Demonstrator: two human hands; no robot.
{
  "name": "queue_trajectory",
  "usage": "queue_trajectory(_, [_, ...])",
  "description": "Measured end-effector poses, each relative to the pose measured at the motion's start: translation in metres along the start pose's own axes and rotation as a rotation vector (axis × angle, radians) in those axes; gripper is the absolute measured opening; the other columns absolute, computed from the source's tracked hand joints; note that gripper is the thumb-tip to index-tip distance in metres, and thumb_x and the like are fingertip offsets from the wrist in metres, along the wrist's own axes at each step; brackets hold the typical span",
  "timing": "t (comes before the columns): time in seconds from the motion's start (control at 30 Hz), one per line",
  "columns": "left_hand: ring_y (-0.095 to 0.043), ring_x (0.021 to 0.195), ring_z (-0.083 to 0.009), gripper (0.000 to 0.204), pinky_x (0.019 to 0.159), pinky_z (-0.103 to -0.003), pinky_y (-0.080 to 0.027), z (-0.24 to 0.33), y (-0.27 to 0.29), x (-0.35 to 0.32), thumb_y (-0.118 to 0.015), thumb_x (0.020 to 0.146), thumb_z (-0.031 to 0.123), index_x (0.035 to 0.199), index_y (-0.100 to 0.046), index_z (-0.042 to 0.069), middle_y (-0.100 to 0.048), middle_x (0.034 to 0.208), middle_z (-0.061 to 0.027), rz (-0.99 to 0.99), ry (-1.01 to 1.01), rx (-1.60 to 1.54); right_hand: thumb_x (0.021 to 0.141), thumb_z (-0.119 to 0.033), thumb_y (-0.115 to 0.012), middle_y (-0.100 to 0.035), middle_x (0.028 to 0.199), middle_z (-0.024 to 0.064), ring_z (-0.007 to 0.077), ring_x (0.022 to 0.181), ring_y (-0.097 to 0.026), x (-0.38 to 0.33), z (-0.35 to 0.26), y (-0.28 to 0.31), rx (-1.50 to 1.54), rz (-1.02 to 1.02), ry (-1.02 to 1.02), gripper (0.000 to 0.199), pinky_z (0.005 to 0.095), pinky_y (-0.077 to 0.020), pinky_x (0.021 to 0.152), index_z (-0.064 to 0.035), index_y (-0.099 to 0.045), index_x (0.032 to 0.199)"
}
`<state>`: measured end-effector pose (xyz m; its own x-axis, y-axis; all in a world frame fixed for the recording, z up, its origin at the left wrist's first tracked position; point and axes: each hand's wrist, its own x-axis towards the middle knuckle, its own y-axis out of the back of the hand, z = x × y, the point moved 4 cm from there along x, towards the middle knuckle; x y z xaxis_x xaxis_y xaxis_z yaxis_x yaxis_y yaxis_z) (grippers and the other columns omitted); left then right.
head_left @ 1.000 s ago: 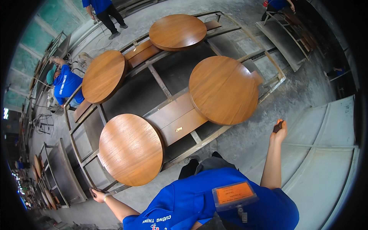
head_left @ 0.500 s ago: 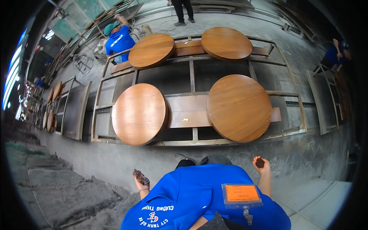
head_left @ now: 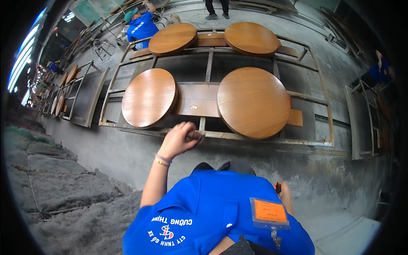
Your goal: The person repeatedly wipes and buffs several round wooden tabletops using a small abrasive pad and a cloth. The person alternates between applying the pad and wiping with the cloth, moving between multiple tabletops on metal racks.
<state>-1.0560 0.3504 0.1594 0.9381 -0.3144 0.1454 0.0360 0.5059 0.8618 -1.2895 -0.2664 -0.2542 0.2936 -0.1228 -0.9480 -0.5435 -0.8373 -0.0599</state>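
Note:
My left hand (head_left: 176, 140) is raised at the near edge of the metal frame, its fingers closed around a dark, crumpled wad (head_left: 196, 137) that is mostly hidden and slightly blurred. Just beyond it lies a round wooden tabletop (head_left: 148, 97) with a glossy brown face. Low by my right side, my right hand (head_left: 285, 192) is closed on a small dark brown pad (head_left: 278, 188), only part of which shows. A larger-looking round tabletop (head_left: 254, 103) rests on the frame ahead of that hand, apart from it.
Two more round tabletops (head_left: 173, 39) lie on the far side of the metal frame (head_left: 209, 66), over wooden boards (head_left: 197, 94). A person in blue (head_left: 142, 29) crouches at the far left. Other racks (head_left: 87, 100) stand left and right. Grey dusty matting (head_left: 76, 187) covers the lower left.
My left hand has risen forward and right to the frame's near edge with the crumpled wad. My right hand has dropped slightly back, turning its pad partly out of sight. The view has shifted.

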Motion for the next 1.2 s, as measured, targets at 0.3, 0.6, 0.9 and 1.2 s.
queue_trajectory(0.3, [-0.065,0.101,-0.0283,0.061,0.081,-0.040,-0.058,0.169,0.056,0.069,-0.090,0.069,0.017,0.122,-0.059,0.012,-0.066,0.118,-0.0057,0.082,-0.692,0.117,0.105,-0.014,-0.051,-0.061,0.072,0.0096,0.0232,0.061,-0.059,-0.093,0.113,0.010,0.201,0.088,0.137,0.020,0.0376,-0.0501,0.055,-0.0047,-0.059,0.088])
queue_trajectory(0.6, [-0.063,0.089,-0.0226,0.051,0.068,-0.034,-0.055,0.277,0.064,0.050,-0.082,0.068,0.016,0.114,-0.061,0.020,-0.067,0.115,-0.0051,0.285,-1.146,0.103,0.107,-0.015,-0.051,-0.062,0.077,0.0116,0.0255,0.063,-0.060,-0.146,0.286,0.132,0.434,0.342,-0.033,0.016,0.0384,-0.0499,0.057,-0.0031,-0.055,0.098])
queue_trajectory(0.9, [-0.062,0.084,-0.0207,0.049,0.065,-0.031,-0.053,0.427,0.029,0.031,-0.082,0.069,0.016,0.114,-0.062,0.022,-0.069,0.113,-0.0046,0.375,-1.431,-0.017,0.103,-0.014,-0.058,-0.069,0.082,0.0144,0.0293,0.070,-0.067,-0.133,0.294,0.188,0.757,0.412,0.260,0.017,0.0426,-0.0538,0.062,0.0015,-0.065,0.099])
queue_trajectory(1.2, [-0.061,0.080,-0.0188,0.047,0.061,-0.029,-0.051,0.586,-0.059,0.064,-0.082,0.071,0.016,0.113,-0.063,0.024,-0.070,0.110,-0.0041,0.368,-1.565,-0.138,0.095,-0.011,-0.061,-0.065,0.075,0.0132,0.0276,0.062,-0.063,-0.080,0.256,0.246,0.742,0.360,0.128,0.013,0.0418,-0.0518,0.056,-0.0002,-0.063,0.087])
